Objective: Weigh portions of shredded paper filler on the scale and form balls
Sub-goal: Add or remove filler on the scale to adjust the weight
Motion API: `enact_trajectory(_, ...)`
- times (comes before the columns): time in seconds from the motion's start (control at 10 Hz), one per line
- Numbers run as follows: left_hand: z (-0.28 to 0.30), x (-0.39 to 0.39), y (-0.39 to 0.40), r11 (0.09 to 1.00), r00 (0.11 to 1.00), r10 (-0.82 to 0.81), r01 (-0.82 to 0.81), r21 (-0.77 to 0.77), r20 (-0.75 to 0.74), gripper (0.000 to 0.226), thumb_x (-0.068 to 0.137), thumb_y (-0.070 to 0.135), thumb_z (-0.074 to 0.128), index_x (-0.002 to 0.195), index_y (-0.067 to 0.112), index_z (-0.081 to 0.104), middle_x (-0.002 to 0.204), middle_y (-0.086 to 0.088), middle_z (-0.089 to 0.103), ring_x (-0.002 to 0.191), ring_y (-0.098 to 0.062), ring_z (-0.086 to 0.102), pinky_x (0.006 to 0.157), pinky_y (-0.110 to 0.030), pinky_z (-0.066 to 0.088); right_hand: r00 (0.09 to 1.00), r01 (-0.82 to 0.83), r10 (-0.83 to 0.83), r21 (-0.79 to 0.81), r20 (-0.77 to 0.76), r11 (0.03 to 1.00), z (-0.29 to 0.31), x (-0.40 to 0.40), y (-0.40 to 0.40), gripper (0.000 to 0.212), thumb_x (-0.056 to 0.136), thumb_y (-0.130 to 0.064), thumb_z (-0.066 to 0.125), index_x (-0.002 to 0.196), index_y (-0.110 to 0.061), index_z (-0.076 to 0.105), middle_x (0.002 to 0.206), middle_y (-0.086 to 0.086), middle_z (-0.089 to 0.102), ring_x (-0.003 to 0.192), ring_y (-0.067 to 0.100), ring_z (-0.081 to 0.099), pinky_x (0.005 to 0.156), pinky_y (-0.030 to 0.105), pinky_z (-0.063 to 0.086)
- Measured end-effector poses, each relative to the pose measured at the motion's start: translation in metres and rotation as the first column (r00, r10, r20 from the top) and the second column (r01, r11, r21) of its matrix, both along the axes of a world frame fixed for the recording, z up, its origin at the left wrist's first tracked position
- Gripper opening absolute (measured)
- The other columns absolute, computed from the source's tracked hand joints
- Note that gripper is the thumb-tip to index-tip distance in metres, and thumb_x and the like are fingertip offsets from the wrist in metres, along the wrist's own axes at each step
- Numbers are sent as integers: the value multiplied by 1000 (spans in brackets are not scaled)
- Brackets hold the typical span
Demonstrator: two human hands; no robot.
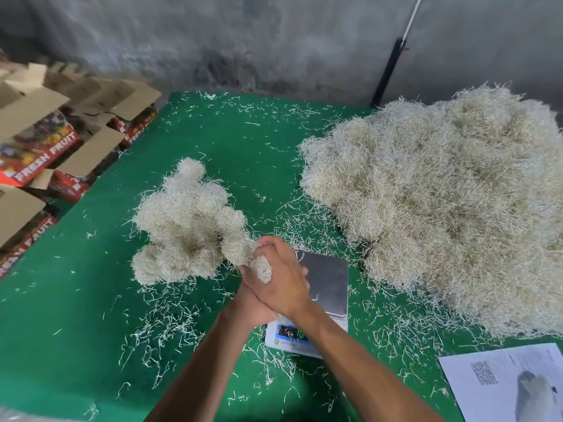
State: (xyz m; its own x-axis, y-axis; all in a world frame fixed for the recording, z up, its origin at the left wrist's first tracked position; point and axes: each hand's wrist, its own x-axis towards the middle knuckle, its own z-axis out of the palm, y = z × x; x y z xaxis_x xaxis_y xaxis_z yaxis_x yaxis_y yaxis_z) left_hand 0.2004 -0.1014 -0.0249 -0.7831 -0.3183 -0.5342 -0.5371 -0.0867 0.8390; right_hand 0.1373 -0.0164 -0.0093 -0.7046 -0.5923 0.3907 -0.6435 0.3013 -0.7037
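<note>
Both hands meet above the left edge of the scale (329, 275), pressing a wad of shredded paper (262, 268) between them. My right hand (283, 278) lies on top with fingers curled over the wad. My left hand (251, 300) cups it from below and is mostly hidden. A cluster of several formed paper balls (185, 226) sits on the green table just left of my hands. The big loose heap of shredded paper (441, 208) fills the right side. The scale's steel plate is bare, its display (291, 332) partly covered by my right forearm.
Green table (91, 315) is strewn with loose paper shreds. Open cardboard "FRESH FRUIT" boxes (45, 147) stand stacked off the table's left edge. A printed sheet (511, 382) lies at the front right corner. A grey wall and a dark pole (388, 74) stand behind.
</note>
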Motion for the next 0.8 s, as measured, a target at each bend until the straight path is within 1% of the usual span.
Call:
enact_trajectory(0.1,16,-2,-6,931,930,-344,320,-178,-129,59,83,24,76,134,7,53,136,-12,58,108,7,60,101,-40,51,999,13,-15,-39,-51,999,-3,-14,12,41,98,-41,61,133,-19,62,149,-3,51,135,14,50,108,38,45)
enact_trajectory(0.2,28,-12,-21,852,975,-106,-11,-523,-193,15,95,12,62,102,24,67,93,-6,74,75,-6,72,52,-23,57,999,-40,40,-24,-16,999,-11,-2,20,52,98,-33,50,144,-10,58,154,5,52,144,19,45,120,47,37)
enact_trajectory(0.3,39,-13,4,908,914,14,-181,-377,-406,29,106,18,47,128,37,47,122,-6,63,99,12,64,73,-12,54,988,-150,152,-92,17,984,-6,15,4,47,100,-29,53,146,-15,54,159,1,46,150,18,39,123,45,32)
enact_trajectory(0.4,39,1,3,938,929,-40,-93,-334,-369,44,103,30,50,143,11,45,141,-24,52,131,-33,53,108,-56,42,986,-31,43,-79,163,996,9,1,-5,50,106,-40,53,153,-26,43,163,-9,38,151,7,33,125,40,30)
enact_trajectory(0.5,53,-5,-39,780,972,-182,51,-624,-148,13,97,17,60,108,14,65,99,-4,72,77,-13,74,75,-49,61,999,-49,49,-7,0,999,9,-12,10,49,104,-39,50,148,-16,54,160,-1,45,148,14,41,119,54,36)
enact_trajectory(0.6,71,4,-28,946,946,321,-322,35,40,25,105,42,39,125,33,51,101,20,51,60,16,62,93,-16,52,963,-230,220,-51,-154,972,8,12,-5,50,95,-24,54,143,-12,60,159,5,47,150,22,40,120,55,35)
enact_trajectory(0.7,45,8,-2,822,466,560,-414,391,-685,36,95,11,54,131,19,53,114,6,57,108,2,58,107,-28,45,989,-148,148,-26,-22,989,23,11,-21,44,106,-34,50,147,-19,58,157,-3,49,146,11,43,120,47,39)
enact_trajectory(0.8,48,2,-16,989,930,11,-65,-134,-368,10,91,13,64,101,15,63,85,6,72,77,1,65,70,-19,57,987,-96,106,88,-117,992,24,-9,-1,44,108,-37,45,141,-16,64,150,1,57,137,19,54,113,50,42)
